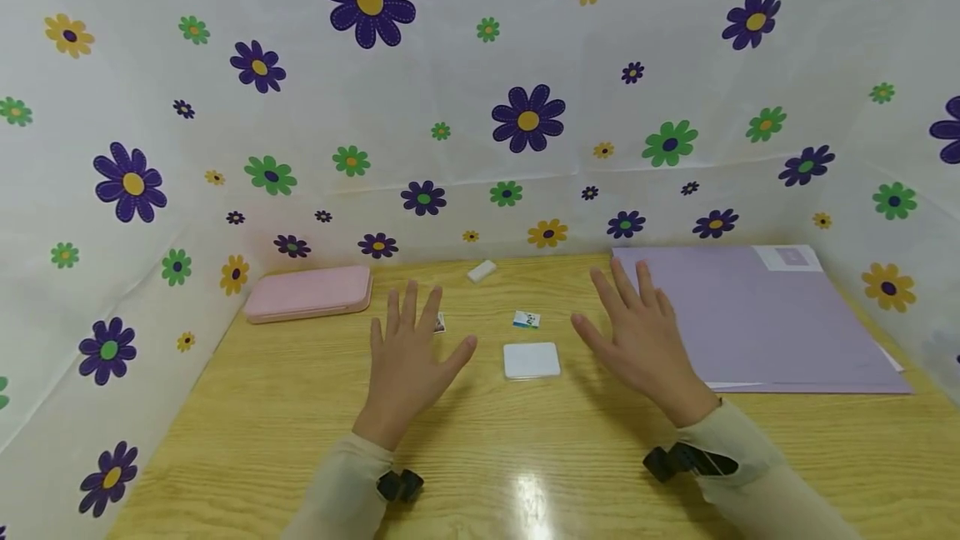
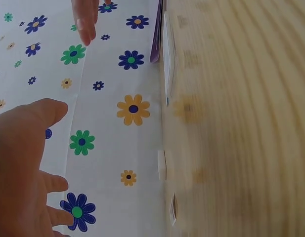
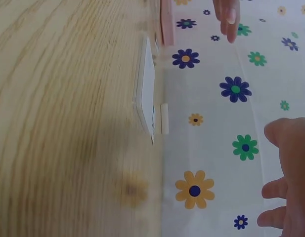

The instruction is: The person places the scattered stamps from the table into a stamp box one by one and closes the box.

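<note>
1. Left hand (image 1: 408, 361): palm down over the worktop (image 1: 300, 407), fingers (image 1: 410, 307) straight and spread, thumb out to the side; holds nothing; whether the palm touches the wood, cannot tell.
2. Right hand (image 1: 645, 344): same pose, fingers straight and splayed, nothing in its grasp; sits just beside the near-left edge of the purple folder (image 1: 757, 315), apart from it.
3. White square pad (image 1: 531, 360): flat on the worktop between the two hands, nearer the left thumb tip; touched by neither hand.
4. Small blue-and-white card (image 1: 527, 320): just behind the pad, lying flat, apart from it.
5. Small dark-printed card (image 1: 439, 322): partly hidden behind the left hand's fingertips; contact not clear.
6. White eraser (image 1: 482, 271): near the back edge of the worktop, well behind both hands.
7. Pink case (image 1: 308, 292): closed, flat at back left, beside the floral backdrop (image 1: 480, 107).
8. Purple folder: flat at back right, white sheets showing under its near and right edges.
9. Left wrist view: thumb (image 2: 41, 116) and fingers extended against the backdrop; pad edge-on (image 2: 167, 61) on the worktop; other hand's fingertip at top.
10. Right wrist view: pad (image 3: 145, 91) and eraser (image 3: 164, 118) edge-on, pink case (image 3: 166, 22) at top; fingers straight, holding nothing.
</note>
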A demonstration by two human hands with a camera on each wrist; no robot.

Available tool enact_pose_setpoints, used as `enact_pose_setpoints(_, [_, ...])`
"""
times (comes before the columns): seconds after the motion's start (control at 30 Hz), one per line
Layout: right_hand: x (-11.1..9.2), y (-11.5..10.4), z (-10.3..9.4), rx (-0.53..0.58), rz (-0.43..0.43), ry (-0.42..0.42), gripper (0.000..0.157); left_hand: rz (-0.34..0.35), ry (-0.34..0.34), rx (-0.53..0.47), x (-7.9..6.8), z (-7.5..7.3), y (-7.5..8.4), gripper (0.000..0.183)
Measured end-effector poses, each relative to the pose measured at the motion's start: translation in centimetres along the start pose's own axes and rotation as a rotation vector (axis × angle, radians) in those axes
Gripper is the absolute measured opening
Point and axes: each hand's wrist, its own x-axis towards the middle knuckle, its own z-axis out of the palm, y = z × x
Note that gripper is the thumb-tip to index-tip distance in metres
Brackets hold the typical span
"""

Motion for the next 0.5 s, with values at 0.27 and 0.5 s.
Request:
enact_pose_setpoints(0.27, [1.3, -0.9, 0.8, 0.243, -0.046, 0.008, 0.062, 0.087, 0.045, -0.094, 0.4, 0.5, 1.0, 0.083])
enact_pose_setpoints(0.5, [2.2, -2.0, 1.3, 0.329, -0.075, 0.007, 0.057, 0.137, 0.001, -0.232, 0.6, 1.4, 1.7, 0.074])
